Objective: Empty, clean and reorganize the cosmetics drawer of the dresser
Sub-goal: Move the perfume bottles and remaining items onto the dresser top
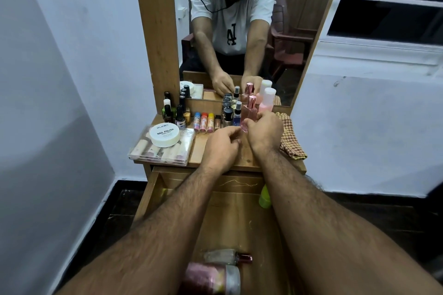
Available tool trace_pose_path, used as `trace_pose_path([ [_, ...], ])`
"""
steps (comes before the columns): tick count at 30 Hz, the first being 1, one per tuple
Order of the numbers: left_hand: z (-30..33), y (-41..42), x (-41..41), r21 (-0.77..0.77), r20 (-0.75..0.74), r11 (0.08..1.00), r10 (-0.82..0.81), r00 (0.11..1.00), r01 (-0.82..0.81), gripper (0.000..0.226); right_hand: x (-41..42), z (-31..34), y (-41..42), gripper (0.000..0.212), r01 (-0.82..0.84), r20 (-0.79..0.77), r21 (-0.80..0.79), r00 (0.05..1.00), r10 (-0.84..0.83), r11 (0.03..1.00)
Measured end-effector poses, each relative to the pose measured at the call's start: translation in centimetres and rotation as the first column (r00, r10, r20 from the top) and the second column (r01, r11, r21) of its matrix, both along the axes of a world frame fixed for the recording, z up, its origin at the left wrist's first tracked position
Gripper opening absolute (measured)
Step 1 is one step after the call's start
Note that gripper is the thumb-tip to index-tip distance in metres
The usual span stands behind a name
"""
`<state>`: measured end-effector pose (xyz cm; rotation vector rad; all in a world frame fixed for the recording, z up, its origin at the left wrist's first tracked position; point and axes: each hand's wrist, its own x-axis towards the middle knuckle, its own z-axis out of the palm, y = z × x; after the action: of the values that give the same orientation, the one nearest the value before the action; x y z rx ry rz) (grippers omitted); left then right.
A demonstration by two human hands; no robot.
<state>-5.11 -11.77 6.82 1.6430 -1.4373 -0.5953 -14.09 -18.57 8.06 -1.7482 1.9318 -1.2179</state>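
Observation:
The wooden dresser top (199,148) carries rows of cosmetics. My right hand (265,133) grips a pink perfume bottle with a rose-gold cap (250,109) near the mirror. Beside it, my left hand (221,145) hovers over the top with fingers curled toward the bottle's base; whether it touches the bottle I cannot tell. Below, the open drawer (230,203) holds a green bottle (264,197), a clear bottle with a dark red cap (230,256) and a pink glittery can (213,278) lying down.
A round white nail polish remover tub (164,135) sits on a clear plastic case (163,151) at the left. Nail polishes (175,112), colourful lip balms (203,122), spray bottles (237,112) and a pink bottle with white cap (267,100) stand by the mirror. A checked cloth (291,139) lies right.

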Motion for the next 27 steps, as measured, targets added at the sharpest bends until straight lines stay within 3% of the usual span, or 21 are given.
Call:
trace_pose_path([
  [15, -0.2, -0.4, 0.6, -0.016, -0.143, 1.000, 0.013, 0.990, -0.016, 0.037, 0.4, 0.3, -0.3, 0.028, 0.051, -0.019, 0.006, 0.999, -0.050, 0.999],
  [27, -0.4, 0.9, 0.1, -0.056, -0.147, 0.998, 0.010, 0.989, -0.019, 0.032, -1.0, 0.7, 1.5, 0.017, 0.023, -0.013, -0.028, 1.000, -0.023, 0.999],
])
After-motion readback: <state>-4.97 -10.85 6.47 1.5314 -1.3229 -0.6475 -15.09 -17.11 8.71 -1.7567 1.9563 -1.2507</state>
